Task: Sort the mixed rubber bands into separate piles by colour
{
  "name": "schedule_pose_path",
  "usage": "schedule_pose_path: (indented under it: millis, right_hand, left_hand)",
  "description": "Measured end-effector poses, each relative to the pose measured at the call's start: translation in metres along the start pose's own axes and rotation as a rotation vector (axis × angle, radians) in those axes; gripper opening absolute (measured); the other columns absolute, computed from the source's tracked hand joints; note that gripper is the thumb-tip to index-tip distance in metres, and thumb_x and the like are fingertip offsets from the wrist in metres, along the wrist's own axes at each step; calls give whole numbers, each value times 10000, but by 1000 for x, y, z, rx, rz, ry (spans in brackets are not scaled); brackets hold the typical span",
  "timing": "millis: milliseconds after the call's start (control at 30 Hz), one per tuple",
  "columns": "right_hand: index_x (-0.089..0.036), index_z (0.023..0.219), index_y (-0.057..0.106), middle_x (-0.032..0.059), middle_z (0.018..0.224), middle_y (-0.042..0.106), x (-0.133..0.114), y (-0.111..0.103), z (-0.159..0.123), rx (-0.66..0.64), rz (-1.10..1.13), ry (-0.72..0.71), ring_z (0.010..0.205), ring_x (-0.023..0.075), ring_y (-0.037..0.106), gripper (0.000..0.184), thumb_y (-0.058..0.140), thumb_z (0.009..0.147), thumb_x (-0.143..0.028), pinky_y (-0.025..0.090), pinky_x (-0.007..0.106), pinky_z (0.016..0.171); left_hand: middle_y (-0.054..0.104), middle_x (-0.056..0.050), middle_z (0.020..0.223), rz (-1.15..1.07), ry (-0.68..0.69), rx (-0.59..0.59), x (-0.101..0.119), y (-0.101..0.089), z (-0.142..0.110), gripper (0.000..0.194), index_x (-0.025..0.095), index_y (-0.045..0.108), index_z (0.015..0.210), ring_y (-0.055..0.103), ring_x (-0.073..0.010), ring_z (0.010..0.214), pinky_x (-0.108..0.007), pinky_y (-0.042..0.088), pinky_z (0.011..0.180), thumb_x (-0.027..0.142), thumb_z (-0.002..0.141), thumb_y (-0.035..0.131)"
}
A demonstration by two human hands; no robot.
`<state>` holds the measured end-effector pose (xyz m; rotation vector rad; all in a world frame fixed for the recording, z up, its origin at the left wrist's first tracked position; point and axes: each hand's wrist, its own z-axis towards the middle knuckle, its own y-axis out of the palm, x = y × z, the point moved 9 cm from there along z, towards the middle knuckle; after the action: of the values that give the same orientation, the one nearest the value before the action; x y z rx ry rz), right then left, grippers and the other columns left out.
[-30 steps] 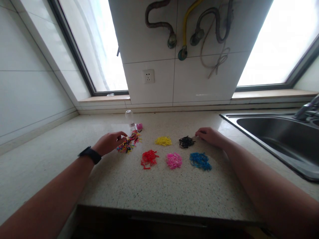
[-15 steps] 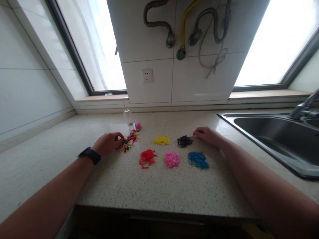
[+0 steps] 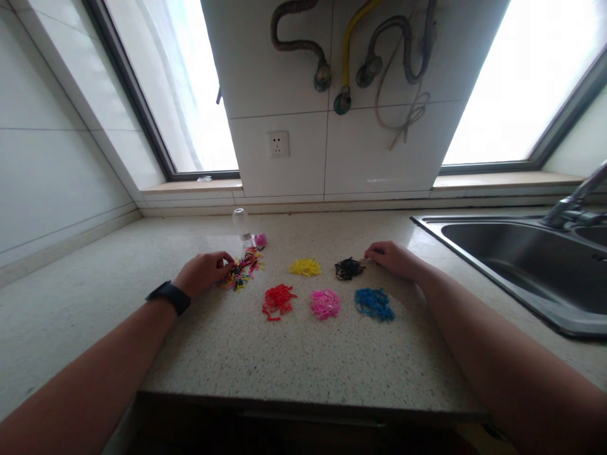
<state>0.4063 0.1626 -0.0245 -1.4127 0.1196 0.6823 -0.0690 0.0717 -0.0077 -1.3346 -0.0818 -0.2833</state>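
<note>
My left hand (image 3: 205, 272), with a dark watch on its wrist, reaches into a mixed pile of small coloured rubber bands (image 3: 244, 268). Its fingertips are pinched together at the pile's left side, and what they hold is too small to make out. Beside the pile of black bands (image 3: 349, 268) rests my right hand (image 3: 389, 258), its fingers closed; their contents are hidden. Yellow bands (image 3: 305, 267) lie left of the black ones. Nearer me are separate piles of red bands (image 3: 279, 301), pink bands (image 3: 325, 304) and blue bands (image 3: 374, 304).
A clear bottle (image 3: 241, 224) stands behind the mixed pile, with a pink round piece (image 3: 260, 239) next to it. On the right a steel sink (image 3: 429, 229) with a faucet (image 3: 566, 205) is set into the speckled counter (image 3: 303, 360). A tiled wall with a socket (image 3: 279, 144) rises behind.
The view has shifted slightly, so everything appears a little further left. My left fingers have closed from a looser spread into a pinch at the mixed pile. My right hand stays by the black bands.
</note>
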Motion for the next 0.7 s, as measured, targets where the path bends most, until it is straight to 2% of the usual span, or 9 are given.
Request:
schedule_pose_path:
  millis: [133,233,333,467,700]
  right_hand:
    - [-183,893,762,67,758,729,1,2,1,-7,5,-10,693,196,636,307,533,877,-387,448,295,648]
    - [-187,893,762,60,750,725,1,1,1,-3,-9,-3,670,189,627,308,533,879,-393,437,292,628]
    - [-190,894,765,62,773,730,-1,-1,0,3,-25,5,685,188,630,305,537,878,-394,437,288,637]
    - [-194,898,765,64,794,738,0,0,0,-1,-37,15,698,189,636,308,533,882,-395,441,286,645]
    - [-200,907,764,64,799,740,1,1,2,-8,-49,4,719,194,645,300,539,885,-398,446,283,648]
  left_hand:
    - [678,-24,711,-10,14,49,1,-3,1,392,204,727,978,591,-162,622,-250,365,596,513,896,499]
    - [681,-23,733,-66,43,96,12,-9,0,367,192,717,990,578,-150,614,-250,370,598,484,903,512]
    - [636,-5,678,-139,70,143,31,-16,-2,362,179,711,976,525,-130,576,-243,349,568,488,904,535]
    - [489,40,575,-274,99,181,60,-20,-7,364,167,700,962,411,-105,528,-229,286,512,499,912,558]
    - [541,13,700,-651,134,80,111,-8,-16,313,146,657,1002,454,-106,608,-229,357,557,439,928,575]
